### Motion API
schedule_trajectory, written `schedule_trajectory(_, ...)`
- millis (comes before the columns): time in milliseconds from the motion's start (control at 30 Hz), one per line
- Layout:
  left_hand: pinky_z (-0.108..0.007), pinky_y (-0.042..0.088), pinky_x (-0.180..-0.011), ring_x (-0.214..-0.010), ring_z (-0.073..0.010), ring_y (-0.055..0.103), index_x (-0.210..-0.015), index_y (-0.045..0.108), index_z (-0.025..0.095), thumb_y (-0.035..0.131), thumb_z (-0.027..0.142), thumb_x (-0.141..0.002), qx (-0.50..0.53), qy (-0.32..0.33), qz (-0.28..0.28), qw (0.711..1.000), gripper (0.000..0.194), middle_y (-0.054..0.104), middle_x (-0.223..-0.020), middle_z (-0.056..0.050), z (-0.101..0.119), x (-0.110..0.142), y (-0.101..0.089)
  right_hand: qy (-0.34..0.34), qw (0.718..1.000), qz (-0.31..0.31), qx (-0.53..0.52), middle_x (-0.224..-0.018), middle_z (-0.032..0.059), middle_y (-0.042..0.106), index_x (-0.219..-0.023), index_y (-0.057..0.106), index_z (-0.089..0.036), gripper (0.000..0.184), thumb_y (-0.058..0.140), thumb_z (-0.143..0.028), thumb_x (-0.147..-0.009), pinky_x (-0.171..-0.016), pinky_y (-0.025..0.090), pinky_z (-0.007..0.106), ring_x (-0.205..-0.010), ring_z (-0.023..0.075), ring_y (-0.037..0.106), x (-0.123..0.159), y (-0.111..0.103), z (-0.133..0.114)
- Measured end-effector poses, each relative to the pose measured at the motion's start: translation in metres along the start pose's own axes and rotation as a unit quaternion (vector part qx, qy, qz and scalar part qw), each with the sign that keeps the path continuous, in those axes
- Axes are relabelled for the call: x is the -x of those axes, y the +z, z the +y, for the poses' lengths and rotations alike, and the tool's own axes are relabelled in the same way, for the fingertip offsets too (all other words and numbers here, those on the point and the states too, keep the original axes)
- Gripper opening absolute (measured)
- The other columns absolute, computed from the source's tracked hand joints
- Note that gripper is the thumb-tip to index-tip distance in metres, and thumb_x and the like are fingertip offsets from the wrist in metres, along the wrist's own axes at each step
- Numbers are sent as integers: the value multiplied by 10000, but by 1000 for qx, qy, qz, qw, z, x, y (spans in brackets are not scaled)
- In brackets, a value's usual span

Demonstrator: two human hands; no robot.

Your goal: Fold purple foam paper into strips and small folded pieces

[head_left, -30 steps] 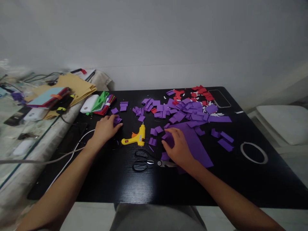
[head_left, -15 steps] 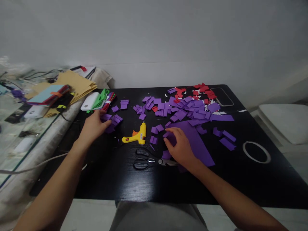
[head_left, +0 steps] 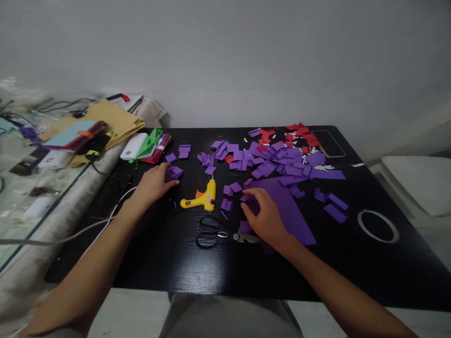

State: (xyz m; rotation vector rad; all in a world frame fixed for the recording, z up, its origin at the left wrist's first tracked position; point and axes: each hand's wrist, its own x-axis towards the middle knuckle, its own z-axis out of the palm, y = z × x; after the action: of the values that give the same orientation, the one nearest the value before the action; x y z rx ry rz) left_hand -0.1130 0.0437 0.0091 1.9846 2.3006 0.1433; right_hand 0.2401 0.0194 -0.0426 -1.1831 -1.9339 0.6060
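My left hand (head_left: 153,183) is closed around a small cluster of folded purple paper pieces (head_left: 174,173) on the black table, fingers behind them and thumb in front. Between the curled thumb and forefinger of my right hand (head_left: 265,215) is a folded purple piece (head_left: 251,202); the palm partly hides it. Under that hand lies a large purple sheet (head_left: 291,211). A yellow glue gun (head_left: 200,197) rests between my hands, nozzle pointing away. Nearer to me, black-handled scissors (head_left: 221,234) lie with blades partly under my right hand.
Many purple folded pieces (head_left: 282,157) and red scraps (head_left: 299,134) spread across the back of the black table (head_left: 158,267). A white ring (head_left: 378,226) lies right. At left are a white box-like device (head_left: 134,146), bundled coloured paper (head_left: 155,146), cables and a glass-topped surface (head_left: 38,206).
My left hand has moved right, and the purple cluster by it has shifted right and away, now more compact. My right hand keeps its place over the purple sheet.
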Motion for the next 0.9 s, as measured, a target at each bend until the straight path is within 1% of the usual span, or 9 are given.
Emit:
schedule_trajectory(100, -435, 524, -1039, -1204, -350, 684, -1358, 586, 127, 697, 318, -871, -5, -1, 6, 1000, 534, 711, -1310, -184, 7, 2, -2, -3, 1000, 2, -2, -1134, 116, 711, -1141, 649, -199, 266, 645, -146, -880, -987, 553, 499, -1084, 295, 670, 0, -1, -1)
schedule_trajectory(200, -398, 545, -996, -1103, -297, 715, -1306, 621, 140, 728, 350, -860, 80, -25, 33, 996, 505, 747, -1226, -148, 6, 6, -18, -3, 1000, 2, 1, -1129, 116, 716, -1134, 650, -203, 261, 643, -148, -879, -977, 557, 500, -1077, 298, 673, 0, -2, -2)
schedule_trajectory(300, -372, 567, -927, -1008, -244, 724, -1327, 619, 169, 722, 441, -880, 173, -62, 117, 976, 533, 757, -1156, -119, -1, 13, -43, 1, 1000, 2, -1, -1130, 116, 721, -1132, 652, -210, 255, 638, -156, -883, -974, 557, 506, -1077, 302, 677, -1, -3, -2)
schedule_trajectory(367, -377, 574, -910, -996, -250, 728, -1351, 606, 191, 729, 477, -875, 151, -104, 165, 969, 569, 757, -1138, -108, -6, 19, -57, 2, 1000, 5, -3, -1128, 114, 723, -1126, 654, -214, 252, 638, -159, -881, -977, 555, 507, -1077, 301, 679, -1, -4, -2)
schedule_trajectory(400, -394, 571, -923, -1003, -264, 729, -1370, 597, 195, 736, 485, -870, 119, -126, 162, 972, 595, 757, -1140, -111, -7, 22, -62, 1, 1000, 7, -4, -1127, 114, 723, -1124, 655, -213, 250, 639, -160, -880, -978, 555, 507, -1076, 301, 680, -2, -4, -2)
schedule_trajectory(467, -441, 560, -961, -1052, -318, 728, -1379, 601, 179, 704, 476, -895, 41, -153, 86, 984, 577, 761, -1143, -135, -6, 28, -66, -3, 1000, 10, -3, -1119, 117, 723, -1119, 656, -208, 248, 643, -162, -876, -971, 558, 505, -1067, 301, 681, -2, -4, -2)
schedule_trajectory(567, -484, 543, -995, -1165, -387, 695, -1405, 579, 136, 611, 458, -950, -42, -161, -5, 986, 558, 734, -1238, -195, -1, 30, -58, -6, 1000, 10, 0, -1121, 120, 722, -1124, 654, -207, 256, 643, -159, -873, -965, 560, 504, -1068, 301, 679, -1, -3, -1)
schedule_trajectory(733, -498, 515, -1034, -1249, -411, 650, -1434, 547, 101, 527, 451, -972, -90, -186, -68, 976, 579, 682, -1308, -265, -1, 20, -36, -2, 1000, 5, -2, -1118, 116, 724, -1115, 654, -209, 247, 637, -152, -875, -970, 557, 508, -1066, 300, 678, 0, -1, 0)
schedule_trajectory(900, -523, 536, -980, -1199, -448, 666, -1376, 592, 98, 433, 635, -975, -80, -199, -81, 973, 688, 687, -1275, -293, -4, 13, -26, -1, 1000, -4, -8, -1106, 112, 720, -1089, 664, -217, 223, 642, -151, -877, -972, 555, 505, -1063, 299, 678, -2, -3, -2)
